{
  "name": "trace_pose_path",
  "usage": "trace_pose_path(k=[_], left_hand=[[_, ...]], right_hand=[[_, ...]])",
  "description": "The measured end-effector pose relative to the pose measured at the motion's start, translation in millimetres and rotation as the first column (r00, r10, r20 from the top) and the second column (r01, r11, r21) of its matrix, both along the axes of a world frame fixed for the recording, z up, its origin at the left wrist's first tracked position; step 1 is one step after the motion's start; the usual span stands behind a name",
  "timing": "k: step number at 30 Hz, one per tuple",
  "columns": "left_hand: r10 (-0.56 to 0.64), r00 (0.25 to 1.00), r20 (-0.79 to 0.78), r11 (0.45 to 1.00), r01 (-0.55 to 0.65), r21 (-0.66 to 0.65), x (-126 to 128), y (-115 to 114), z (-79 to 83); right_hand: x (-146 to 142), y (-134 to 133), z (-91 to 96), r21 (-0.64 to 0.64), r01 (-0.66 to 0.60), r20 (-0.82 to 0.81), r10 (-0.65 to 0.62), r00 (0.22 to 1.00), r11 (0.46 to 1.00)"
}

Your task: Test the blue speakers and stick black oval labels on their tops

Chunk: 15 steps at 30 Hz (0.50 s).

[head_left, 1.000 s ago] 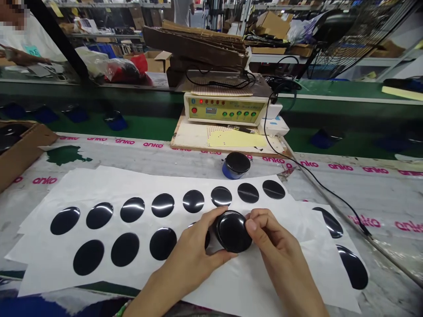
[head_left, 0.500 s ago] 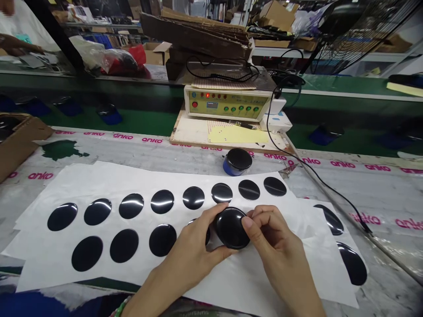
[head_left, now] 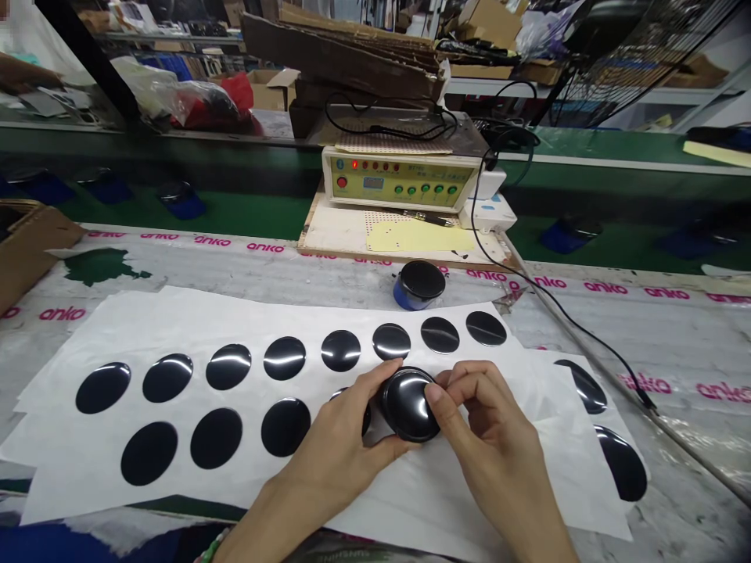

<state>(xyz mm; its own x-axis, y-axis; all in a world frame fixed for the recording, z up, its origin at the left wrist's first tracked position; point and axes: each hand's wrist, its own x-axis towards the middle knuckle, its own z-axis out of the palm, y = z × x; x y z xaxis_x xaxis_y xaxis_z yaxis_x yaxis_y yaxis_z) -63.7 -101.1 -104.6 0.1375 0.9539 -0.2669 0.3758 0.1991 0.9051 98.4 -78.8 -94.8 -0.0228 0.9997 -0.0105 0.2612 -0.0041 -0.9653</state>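
Note:
My left hand (head_left: 343, 442) is closed around the side of a round, black, glossy-topped device (head_left: 407, 407), fingers at its back and thumb at its front. My right hand (head_left: 486, 422) is closed at the device's right edge. Its thumb tip presses on the rim of the top, and the other fingers curl behind. The device is tilted toward me above white backing sheets (head_left: 375, 508). Rows of glossy black round stickers (head_left: 285, 358) lie on the sheets. My left hand partly hides one sticker. Beyond my hands stands a similar round device (head_left: 419, 283) with a black top and blue side.
A control box (head_left: 402, 184) with buttons and a red light stands on a board at the back. A black cable (head_left: 563, 313) runs down the right. Several blue-sided devices (head_left: 181, 201) line the green conveyor (head_left: 252, 188). A cardboard box (head_left: 41, 242) sits left. Another person's arm (head_left: 26, 74) shows far left.
Both hands keep their hold on the device, nearly in place. Its top has tilted slightly, and a bright reflection now shows across it. The whole view has shifted a little.

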Motion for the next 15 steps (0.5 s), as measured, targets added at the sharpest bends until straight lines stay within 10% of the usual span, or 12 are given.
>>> trace_pose_path(k=[15], left_hand=[[-0.079,0.982,-0.171,0.964,0.119,0.238,-1.1,-5.4,-16.0]], right_hand=[[4.3,2.4,-9.8,0.153,-0.046,0.108,0.03,0.994,0.987]])
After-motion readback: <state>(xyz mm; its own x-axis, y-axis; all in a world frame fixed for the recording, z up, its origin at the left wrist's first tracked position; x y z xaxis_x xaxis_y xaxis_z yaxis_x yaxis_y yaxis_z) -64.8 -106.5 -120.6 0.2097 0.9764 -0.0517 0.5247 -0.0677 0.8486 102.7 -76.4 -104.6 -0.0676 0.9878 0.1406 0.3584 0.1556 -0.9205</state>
